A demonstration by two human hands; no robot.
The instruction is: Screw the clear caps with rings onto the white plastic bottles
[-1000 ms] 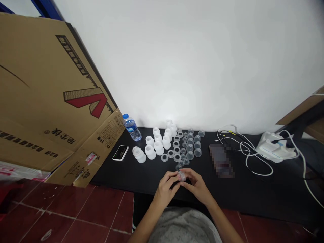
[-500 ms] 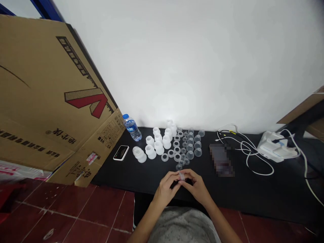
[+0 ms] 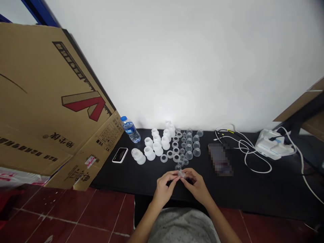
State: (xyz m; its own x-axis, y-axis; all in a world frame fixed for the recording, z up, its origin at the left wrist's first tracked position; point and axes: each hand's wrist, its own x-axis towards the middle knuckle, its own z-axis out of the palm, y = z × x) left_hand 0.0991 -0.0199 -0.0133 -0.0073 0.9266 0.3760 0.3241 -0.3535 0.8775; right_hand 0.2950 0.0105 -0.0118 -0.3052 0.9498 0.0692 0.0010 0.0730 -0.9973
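Observation:
Near the table's front edge, my left hand (image 3: 165,187) and my right hand (image 3: 196,184) meet, thumbs and fingertips closed on a small clear plastic piece (image 3: 181,174). Fingers cover part of it, so its exact kind does not show. Just beyond lie several small clear round parts (image 3: 178,167). Behind those are rows of translucent rings (image 3: 176,158) and clear dome-shaped caps (image 3: 188,155). To their left, several small white bottles (image 3: 150,154) stand in rows. One white bottle with a clear top (image 3: 138,156) stands apart at the left front.
A black table (image 3: 243,194) runs along a white wall. On the left are a water bottle (image 3: 131,130), a white phone-like device (image 3: 119,155) and a large cardboard box (image 3: 50,101). On the right lie a blurred dark object (image 3: 219,160), cables (image 3: 253,152) and a white power strip (image 3: 269,143).
Both hands remain together at nearly the same place. The clear piece between the fingertips now shows at a different angle. The whole view has shifted slightly.

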